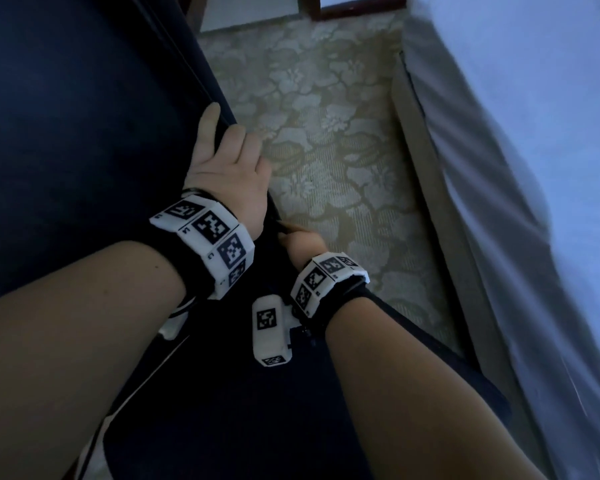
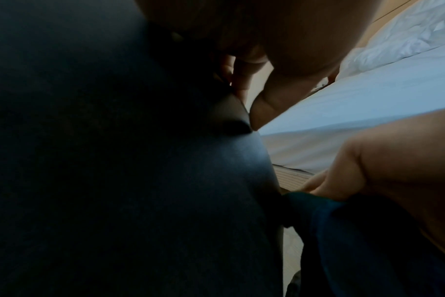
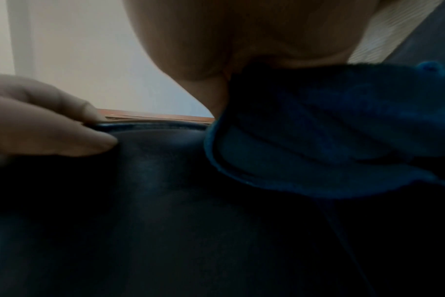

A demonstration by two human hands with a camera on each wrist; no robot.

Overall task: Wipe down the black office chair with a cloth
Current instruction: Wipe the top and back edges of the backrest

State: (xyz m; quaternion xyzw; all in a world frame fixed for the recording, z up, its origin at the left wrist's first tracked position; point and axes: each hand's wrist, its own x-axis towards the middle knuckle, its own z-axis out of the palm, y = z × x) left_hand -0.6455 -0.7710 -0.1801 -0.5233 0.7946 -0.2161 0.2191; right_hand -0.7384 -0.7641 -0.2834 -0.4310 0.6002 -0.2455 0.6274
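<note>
From the head view, the black office chair (image 1: 66, 133) fills the left half of the frame. The left hand (image 1: 222, 168) sits at mid-frame on its edge, thumb on the padded face and the other fingers hooked over the rim to steady it. The right hand (image 1: 302, 244) is just below, mostly hidden behind its wrist band, and the cloth can't be made out here. Patterned carpet (image 1: 326, 116) and a bed (image 1: 534, 168) lie to the right.

In the left wrist view, the cloth (image 2: 356, 231) shows dark blue at lower right, bunched under the right hand's curled fingers (image 2: 315, 184) and touching the chair's edge.

In the right wrist view, the cloth (image 3: 330, 130) hangs from the grip at upper right, its lower fold lying on the upholstery (near the left fingers (image 3: 64, 140), not touching them). To wipe well, I'd say press the cloth flat and run it along the rim while the left hand braces the chair.
</note>
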